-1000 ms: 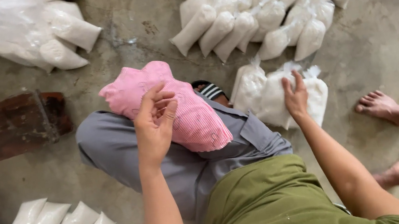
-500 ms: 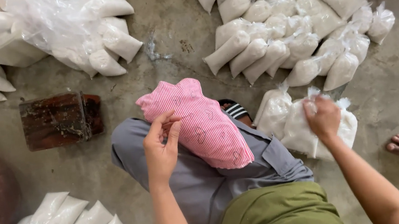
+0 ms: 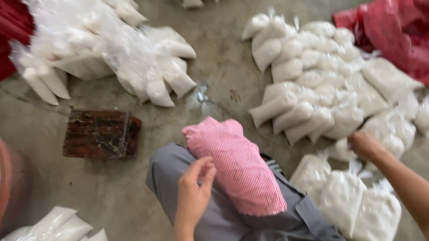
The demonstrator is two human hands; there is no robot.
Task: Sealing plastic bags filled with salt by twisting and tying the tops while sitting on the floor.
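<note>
- Clear plastic bags packed with white powder (image 3: 347, 205) lie in a loose heap on the concrete floor (image 3: 97, 191), near right, just beside your bent knee; your right hand (image 3: 364, 146) rests on the far edge of that heap.
- Blur hides your right fingers, so I cannot tell whether they are closed on a bag or only lying on it; take one bag by its neck, not its belly, so the thin film does not split.
- Your left hand (image 3: 194, 195) hovers over your grey-trousered knee, fingers curled half-open and gripping nothing that shows, just touching the near edge of the pink-and-white striped cloth cushion (image 3: 237, 167) on your thigh.
- Keep that cushion flat, and lift each bag clear of its neighbours instead of dragging it.
- Bigger pile of filled white bags (image 3: 320, 87) sits far right beside a crumpled red plastic sack (image 3: 407, 29); stay well apart from it.
- Terracotta-coloured round basin (image 3: 10, 180) of white powder stands at the left, with a dark wooden block (image 3: 100, 134) between it and your knee.
</note>
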